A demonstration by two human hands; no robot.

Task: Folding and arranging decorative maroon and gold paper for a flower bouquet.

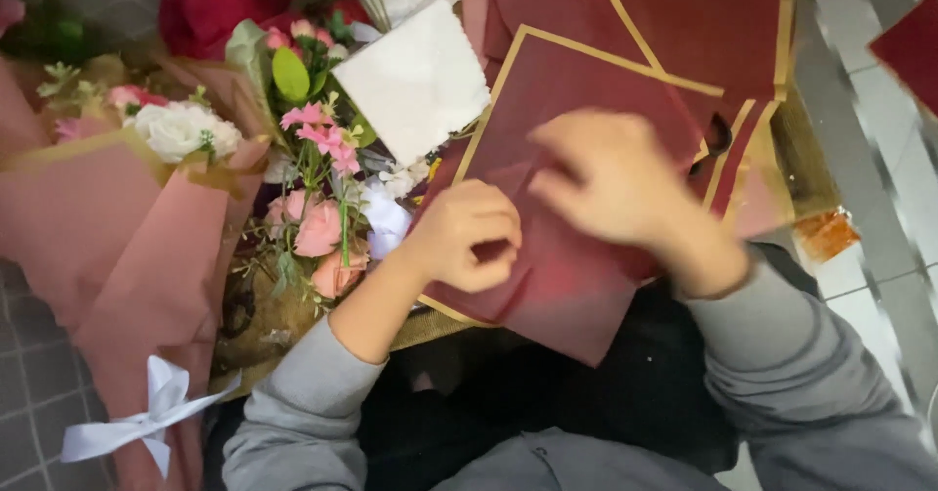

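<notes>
Grey tiled floor (pixel 884 208) with pale grout lines, showing along the right edge and in the lower left corner of the frame. Dark red wrapping sheets (pixel 586 81) with gold borders, overlapping across the upper middle and spreading down to the centre. Left hand (pixel 467 235) at centre frame, grip curled tight, pinching a fold of the topmost dark red sheet. Right hand (pixel 611 178) just right of it, blurred by motion, fingers bent over the same sheet; probably touching it, though impossible to tell whether that grip has closed on anything. Grey sleeves (pixel 782 354) running down toward the bottom edge, dark clothing between them. Finished bouquet (pixel 127 217) in dusty pink paper at the left, white ribbon (pixel 147 418) tied low on it. Loose pink roses (pixel 318 227) and greenery between bouquet and sheets. White paper square (pixel 415 81) lying above them, upper centre.
</notes>
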